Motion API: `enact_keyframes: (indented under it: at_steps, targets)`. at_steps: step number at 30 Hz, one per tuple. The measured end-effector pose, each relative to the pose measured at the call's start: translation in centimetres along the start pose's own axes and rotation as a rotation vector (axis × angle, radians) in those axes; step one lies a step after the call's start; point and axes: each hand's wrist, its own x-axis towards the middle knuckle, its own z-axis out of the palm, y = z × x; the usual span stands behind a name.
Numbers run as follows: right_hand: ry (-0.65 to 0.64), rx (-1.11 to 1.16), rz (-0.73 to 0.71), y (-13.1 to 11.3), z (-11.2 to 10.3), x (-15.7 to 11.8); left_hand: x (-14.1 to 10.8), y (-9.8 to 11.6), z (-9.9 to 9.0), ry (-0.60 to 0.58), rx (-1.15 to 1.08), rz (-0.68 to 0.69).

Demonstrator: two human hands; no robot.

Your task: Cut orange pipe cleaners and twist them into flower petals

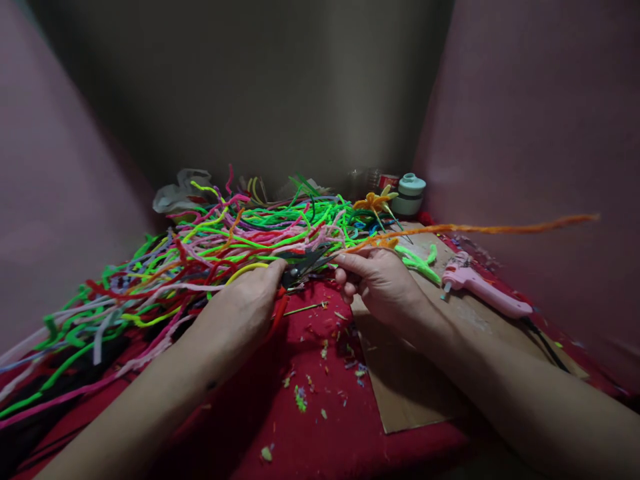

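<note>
My left hand is closed round the red handles of a pair of scissors. The dark blades point right, spread a little, with their tips close to my right fingertips. Pinched between the thumb and finger of my right hand is an orange pipe cleaner. Its long free part runs off to the right above the cardboard, and its near end is at the scissor blades. Whether the blades touch it I cannot tell. Behind both hands lies a heap of pipe cleaners in green, pink, red and yellow.
A pink glue gun rests on a cardboard sheet at right, near green pipe cleaner pieces. Orange flowers and a pale green container stand behind. Fuzz scraps dot the red cloth. Walls close in the back and sides.
</note>
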Motion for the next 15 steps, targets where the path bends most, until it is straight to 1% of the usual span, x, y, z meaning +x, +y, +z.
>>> enact_keyframes:
  at_steps: [5, 15]
  targets:
    - [0.008, 0.005, 0.008, 0.13, -0.12, 0.06, -0.37, -0.09, 0.14, 0.014, 0.024, 0.046]
    - [-0.022, 0.028, 0.019, -0.31, -0.08, -0.1, -0.33, 0.07, -0.22, -0.023, 0.07, 0.043]
